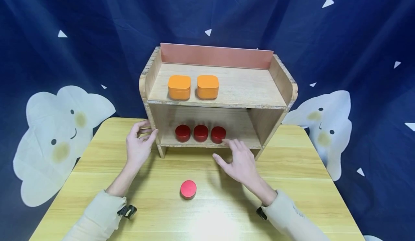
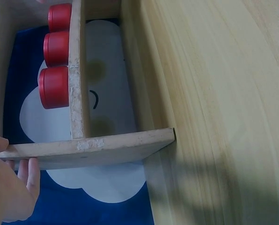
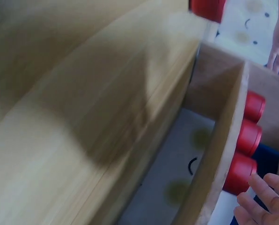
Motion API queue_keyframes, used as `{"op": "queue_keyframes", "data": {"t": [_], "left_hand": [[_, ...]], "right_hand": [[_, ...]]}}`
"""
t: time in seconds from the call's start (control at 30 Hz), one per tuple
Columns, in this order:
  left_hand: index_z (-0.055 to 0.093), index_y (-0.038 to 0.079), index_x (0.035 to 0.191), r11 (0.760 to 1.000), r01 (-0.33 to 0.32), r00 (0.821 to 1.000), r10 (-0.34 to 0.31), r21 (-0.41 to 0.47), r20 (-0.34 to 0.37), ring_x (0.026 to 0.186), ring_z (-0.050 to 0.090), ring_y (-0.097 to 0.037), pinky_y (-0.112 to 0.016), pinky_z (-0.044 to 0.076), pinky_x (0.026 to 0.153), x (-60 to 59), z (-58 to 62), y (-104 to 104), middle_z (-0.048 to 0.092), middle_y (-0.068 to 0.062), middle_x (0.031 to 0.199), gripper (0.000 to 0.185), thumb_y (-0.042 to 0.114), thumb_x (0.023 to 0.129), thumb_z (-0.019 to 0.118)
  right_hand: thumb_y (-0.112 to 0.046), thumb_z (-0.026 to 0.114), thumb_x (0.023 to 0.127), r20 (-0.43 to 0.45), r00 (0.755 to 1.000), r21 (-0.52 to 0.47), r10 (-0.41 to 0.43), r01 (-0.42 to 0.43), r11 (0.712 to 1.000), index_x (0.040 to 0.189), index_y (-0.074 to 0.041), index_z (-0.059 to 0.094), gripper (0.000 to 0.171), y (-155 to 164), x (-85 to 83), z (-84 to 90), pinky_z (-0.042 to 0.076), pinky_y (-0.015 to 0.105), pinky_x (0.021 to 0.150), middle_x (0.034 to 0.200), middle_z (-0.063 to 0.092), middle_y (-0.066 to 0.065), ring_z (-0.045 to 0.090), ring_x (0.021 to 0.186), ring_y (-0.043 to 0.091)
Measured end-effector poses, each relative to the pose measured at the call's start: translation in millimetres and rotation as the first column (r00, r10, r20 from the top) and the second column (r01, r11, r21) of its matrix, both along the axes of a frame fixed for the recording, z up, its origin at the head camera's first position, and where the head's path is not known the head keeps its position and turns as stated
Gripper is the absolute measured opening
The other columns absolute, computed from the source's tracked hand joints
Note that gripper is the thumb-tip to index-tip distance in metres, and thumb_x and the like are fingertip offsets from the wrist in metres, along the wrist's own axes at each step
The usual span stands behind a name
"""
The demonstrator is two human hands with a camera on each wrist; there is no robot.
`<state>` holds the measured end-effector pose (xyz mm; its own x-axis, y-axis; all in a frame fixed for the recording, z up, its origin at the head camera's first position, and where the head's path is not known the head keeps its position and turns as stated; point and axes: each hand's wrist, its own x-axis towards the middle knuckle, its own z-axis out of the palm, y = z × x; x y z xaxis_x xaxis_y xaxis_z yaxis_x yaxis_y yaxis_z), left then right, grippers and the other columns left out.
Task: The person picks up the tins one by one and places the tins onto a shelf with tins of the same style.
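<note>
A small wooden shelf (image 1: 210, 104) stands on the table. My left hand (image 1: 140, 143) grips its left side panel (image 2: 85, 149), thumb on the inner side and fingers on the outer. Three round red tins stand in a row on the lower board: a left one (image 1: 183, 133), a middle one (image 1: 201, 133) and a right one (image 1: 218, 134). My right hand (image 1: 240, 161) is at the right tin (image 3: 241, 173), fingers extended and fingertips at its front edge; the thumb is apart from it. Another red tin (image 1: 188, 189) lies on the tabletop in front of the shelf.
Two orange lidded boxes, a left one (image 1: 179, 87) and a right one (image 1: 208, 86), sit on the upper board, left of its middle. A pink panel (image 1: 217, 56) closes its back. Behind the wooden table (image 1: 155, 215) hangs a dark blue curtain (image 1: 207, 10) with cloud shapes.
</note>
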<state>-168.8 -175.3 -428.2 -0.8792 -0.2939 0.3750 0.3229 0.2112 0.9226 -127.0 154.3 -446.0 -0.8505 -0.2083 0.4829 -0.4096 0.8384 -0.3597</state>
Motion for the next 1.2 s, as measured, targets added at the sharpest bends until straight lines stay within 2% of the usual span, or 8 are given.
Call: {"op": "queue_keyframes", "data": {"t": [0.27, 0.37, 0.53, 0.7, 0.83, 0.97, 1.2], "left_hand": [[0.065, -0.007, 0.126, 1.000, 0.006, 1.000, -0.006, 0.006, -0.001, 0.096, 0.066, 0.000, -0.008, 0.059, 0.079, -0.2, -0.2, -0.1, 0.065, 0.020, 0.110, 0.034, -0.005, 0.093, 0.074], [0.065, -0.007, 0.126, 1.000, 0.005, 1.000, -0.005, 0.006, -0.003, 0.096, 0.067, 0.001, -0.009, 0.060, 0.079, -0.5, -0.5, -0.5, 0.066, 0.020, 0.109, 0.035, -0.005, 0.092, 0.074], [0.066, -0.006, 0.126, 1.000, 0.003, 1.000, -0.003, -0.002, -0.002, 0.095, 0.067, 0.002, -0.009, 0.060, 0.079, -0.7, -0.6, -0.9, 0.066, 0.020, 0.109, 0.035, -0.004, 0.093, 0.075], [0.066, -0.005, 0.126, 1.000, 0.001, 1.000, -0.001, 0.002, 0.001, 0.096, 0.067, 0.002, -0.009, 0.060, 0.080, -0.7, -0.8, -0.8, 0.065, 0.020, 0.109, 0.035, -0.003, 0.093, 0.075], [0.066, -0.005, 0.126, 1.000, -0.002, 1.000, 0.001, 0.003, 0.003, 0.095, 0.067, 0.002, -0.009, 0.060, 0.080, -0.1, -0.1, -0.4, 0.065, 0.020, 0.109, 0.035, -0.003, 0.092, 0.075], [0.066, -0.006, 0.126, 1.000, -0.003, 1.000, 0.003, 0.003, 0.004, 0.095, 0.067, 0.003, -0.009, 0.060, 0.080, 1.1, 1.7, 0.1, 0.065, 0.021, 0.109, 0.035, -0.004, 0.092, 0.075], [0.065, -0.007, 0.127, 1.000, -0.007, 1.000, 0.007, -0.009, 0.000, 0.095, 0.066, 0.003, -0.008, 0.059, 0.079, 1.3, 1.5, 0.7, 0.064, 0.021, 0.109, 0.035, -0.005, 0.092, 0.074]], "right_hand": [[-0.051, 0.077, 0.088, 0.044, 0.992, -0.001, 0.117, -0.118, 0.993, 0.136, -0.013, 0.065, 0.063, -9.8, 15.0, -3.7, 0.062, 0.044, 0.089, 0.113, 0.074, 0.005, 0.069, 0.109, 0.025], [-0.051, 0.076, 0.089, 0.087, 0.981, 0.016, 0.171, -0.173, 0.985, 0.141, -0.012, 0.062, 0.066, -13.1, 19.5, -7.7, 0.062, 0.044, 0.095, 0.120, 0.073, 0.005, 0.066, 0.113, 0.022], [-0.055, 0.074, 0.091, 0.154, 0.962, 0.068, 0.225, -0.237, 0.969, 0.142, -0.011, 0.061, 0.069, -18.4, 25.6, -17.6, 0.062, 0.040, 0.096, 0.126, 0.071, 0.005, 0.065, 0.112, 0.018], [-0.060, 0.071, 0.093, 0.216, 0.943, 0.111, 0.252, -0.280, 0.953, 0.144, -0.012, 0.060, 0.071, -22.9, 30.9, -27.2, 0.058, 0.048, 0.109, 0.134, 0.069, 0.005, 0.065, 0.124, 0.024], [-0.061, 0.072, 0.092, 0.272, 0.916, 0.111, 0.296, -0.335, 0.936, 0.145, -0.014, 0.058, 0.073, -26.3, 33.3, -34.3, 0.055, 0.052, 0.115, 0.137, 0.068, 0.005, 0.064, 0.129, 0.025], [-0.058, 0.075, 0.091, 0.322, 0.878, 0.090, 0.355, -0.402, 0.911, 0.146, -0.015, 0.056, 0.072, -29.8, 34.0, -40.5, 0.055, 0.052, 0.114, 0.136, 0.066, 0.001, 0.062, 0.130, 0.023], [-0.061, 0.069, 0.095, 0.362, 0.821, 0.177, 0.442, -0.526, 0.832, 0.152, -0.016, 0.051, 0.075, -33.5, 30.8, -48.0, 0.046, 0.050, 0.125, 0.140, 0.063, 0.001, 0.060, 0.135, 0.022]]}}
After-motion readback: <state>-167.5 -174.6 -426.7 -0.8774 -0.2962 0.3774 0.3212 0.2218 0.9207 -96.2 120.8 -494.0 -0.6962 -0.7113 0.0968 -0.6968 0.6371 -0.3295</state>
